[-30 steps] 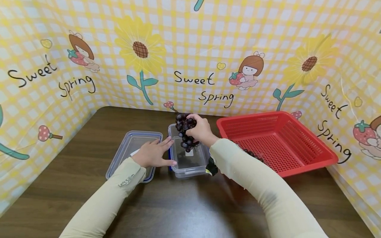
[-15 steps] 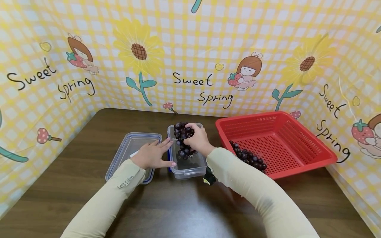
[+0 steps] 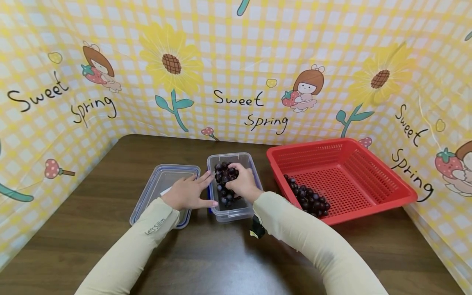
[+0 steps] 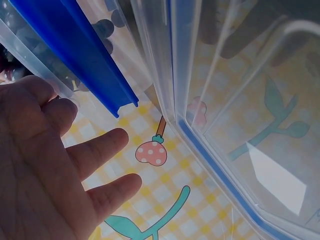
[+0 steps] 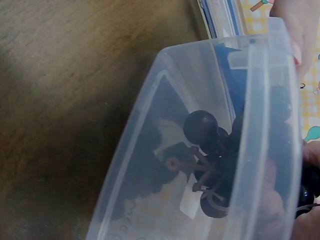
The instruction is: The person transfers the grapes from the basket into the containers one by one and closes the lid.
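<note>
In the head view, my right hand (image 3: pixel 244 181) grips a bunch of dark grapes (image 3: pixel 223 177) low inside a clear plastic container (image 3: pixel 236 216). The right wrist view shows grapes (image 5: pixel 200 127) and their bare stems through the container's wall. My left hand (image 3: pixel 189 191) has its fingers spread, with fingertips right at the container's left rim. Beside that hand in the left wrist view is the container's blue side latch (image 4: pixel 92 55). A clear lid (image 3: pixel 145 200) with a blue seal lies to the left, partly under the left hand.
A red perforated basket (image 3: pixel 372 207) stands at the right, with another bunch of dark grapes (image 3: pixel 312 200) along its left side. The brown table (image 3: pixel 206 262) backs onto a yellow checked cloth (image 3: pixel 236 61). A black strap (image 3: pixel 257 228) hangs below the right wrist.
My right hand has lowered the grapes into the container, moving slightly toward me. The basket's grapes, earlier mostly behind the right sleeve, now show. My left hand has stayed in place.
</note>
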A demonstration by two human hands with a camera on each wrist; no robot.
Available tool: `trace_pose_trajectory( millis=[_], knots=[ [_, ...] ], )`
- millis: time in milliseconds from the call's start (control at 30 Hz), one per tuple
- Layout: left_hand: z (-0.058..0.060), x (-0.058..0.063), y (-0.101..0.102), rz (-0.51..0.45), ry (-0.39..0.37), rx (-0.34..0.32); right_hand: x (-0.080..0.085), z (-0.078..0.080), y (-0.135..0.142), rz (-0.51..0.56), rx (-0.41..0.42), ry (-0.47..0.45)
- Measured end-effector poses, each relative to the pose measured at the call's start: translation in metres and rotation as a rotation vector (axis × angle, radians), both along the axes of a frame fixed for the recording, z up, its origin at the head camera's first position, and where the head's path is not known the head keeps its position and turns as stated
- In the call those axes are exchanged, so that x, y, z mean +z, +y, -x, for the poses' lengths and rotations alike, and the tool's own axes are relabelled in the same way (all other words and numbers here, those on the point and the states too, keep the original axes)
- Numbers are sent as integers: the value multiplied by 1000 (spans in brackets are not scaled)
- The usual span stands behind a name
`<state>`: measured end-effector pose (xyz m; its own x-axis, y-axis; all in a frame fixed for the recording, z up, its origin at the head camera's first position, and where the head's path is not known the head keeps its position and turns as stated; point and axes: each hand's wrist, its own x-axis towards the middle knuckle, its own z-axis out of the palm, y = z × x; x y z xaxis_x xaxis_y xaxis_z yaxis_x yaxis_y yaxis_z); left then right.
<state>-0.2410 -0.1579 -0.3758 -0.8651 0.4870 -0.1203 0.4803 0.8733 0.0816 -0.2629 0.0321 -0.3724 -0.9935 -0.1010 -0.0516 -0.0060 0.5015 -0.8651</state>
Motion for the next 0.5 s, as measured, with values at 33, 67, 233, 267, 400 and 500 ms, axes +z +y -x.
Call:
trace_pose_trajectory(
  millis=[33,67,233,267,400,500],
  knots=[
    [0,0,0,-1,1,-1,-2,0,0,-4,-2,-4],
    [0,-1,0,-3,3,-3,-3,0,0,-3,-4,-8],
    [-1,-2,0,-14,11,-11,-9,0,1,-9,3,-40],
    [-1,-2,0,-16,11,-13,-10,0,1,-13,4,-49],
    [0,-2,0,-26,8,-17,-11,1,4,-12,11,-62],
    [-1,-2,-1,-23,7,-13,-10,3,7,-3,16,-67]
  ],
)
